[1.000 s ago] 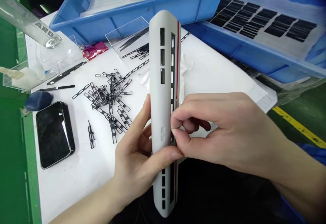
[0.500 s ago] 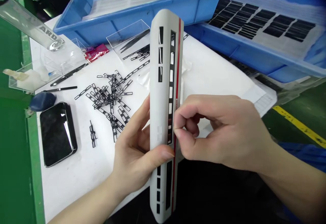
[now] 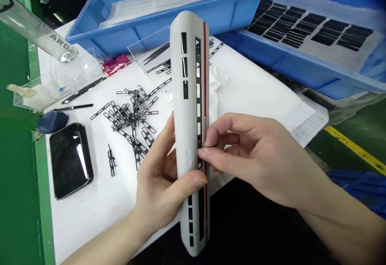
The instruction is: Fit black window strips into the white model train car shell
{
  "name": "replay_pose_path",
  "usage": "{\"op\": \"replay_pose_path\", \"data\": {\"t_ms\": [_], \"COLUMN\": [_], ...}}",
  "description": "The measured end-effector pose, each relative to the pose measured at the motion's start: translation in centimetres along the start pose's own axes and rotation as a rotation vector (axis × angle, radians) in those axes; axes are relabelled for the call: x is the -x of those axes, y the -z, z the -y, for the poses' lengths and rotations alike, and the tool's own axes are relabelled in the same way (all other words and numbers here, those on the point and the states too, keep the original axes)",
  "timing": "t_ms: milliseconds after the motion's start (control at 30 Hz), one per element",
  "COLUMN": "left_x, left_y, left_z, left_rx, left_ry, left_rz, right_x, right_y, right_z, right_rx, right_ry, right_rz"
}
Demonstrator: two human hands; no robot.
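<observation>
A white model train carriage shell [image 3: 183, 124] with a red stripe and dark window openings stands nearly upright in front of me. My left hand [image 3: 163, 176] is wrapped round its lower middle, the thumb lying across the front. On the carriage's right side runs a black-framed window strip [image 3: 198, 96]. My right hand [image 3: 250, 152] has its fingers curled, and its thumb tip touches this strip near red lettering. Index finger and thumb are close together; anything between them is too small to make out. Behind the carriage, many loose black window frames [image 3: 129, 116] lie heaped on the white table.
A black glossy box-shaped device [image 3: 70, 160] and a dark blue lump [image 3: 52, 121] lie at the left. Tweezers [image 3: 74, 107] rest near a clear tray [image 3: 33, 96]. Blue bins [image 3: 144, 23] stand at the back, one more [image 3: 301, 64] at the right. A white crumpled sheet [image 3: 215, 92] lies behind the carriage.
The carriage has shifted and tilted slightly left. My right hand's thumb has straightened and moved left onto the window strip, and its fingers are less tightly curled. My left hand keeps its hold.
</observation>
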State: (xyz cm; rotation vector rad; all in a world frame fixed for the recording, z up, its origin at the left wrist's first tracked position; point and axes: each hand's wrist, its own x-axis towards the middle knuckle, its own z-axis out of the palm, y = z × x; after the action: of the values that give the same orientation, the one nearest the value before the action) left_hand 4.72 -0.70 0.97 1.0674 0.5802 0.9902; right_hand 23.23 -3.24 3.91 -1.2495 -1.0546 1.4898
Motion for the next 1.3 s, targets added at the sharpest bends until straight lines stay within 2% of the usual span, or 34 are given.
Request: {"op": "replay_pose_path", "data": {"t_ms": [100, 200, 433, 700, 1000, 1300], "left_x": [-0.09, -0.22, -0.25, -0.43, -0.65, -0.55], "left_y": [-0.13, -0.13, 0.20, 0.64, 0.04, 0.10], "left_z": [-0.12, -0.23, -0.34, -0.19, -0.23, -0.06], "left_rx": [0.072, 0.106, -0.079, -0.102, -0.011, -0.054], "left_ry": [0.039, 0.078, 0.078, 0.074, 0.042, 0.043], "left_rz": [0.034, 0.061, -0.051, -0.035, 0.070, 0.025], "right_x": [-0.07, -0.15, -0.53, -0.56, -0.88, -0.76], "right_y": [0.14, 0.10, -0.54, -0.56, -0.14, -0.16], "right_z": [-0.34, -0.45, -0.83, -0.93, -0.62, -1.07], "right_rx": [-0.158, -0.221, -0.277, -0.345, -0.427, -0.342], "right_ry": [-0.099, -0.144, -0.134, -0.145, -0.174, -0.135], "right_rz": [0.051, 0.057, 0.024, 0.039, 0.070, 0.051]}}
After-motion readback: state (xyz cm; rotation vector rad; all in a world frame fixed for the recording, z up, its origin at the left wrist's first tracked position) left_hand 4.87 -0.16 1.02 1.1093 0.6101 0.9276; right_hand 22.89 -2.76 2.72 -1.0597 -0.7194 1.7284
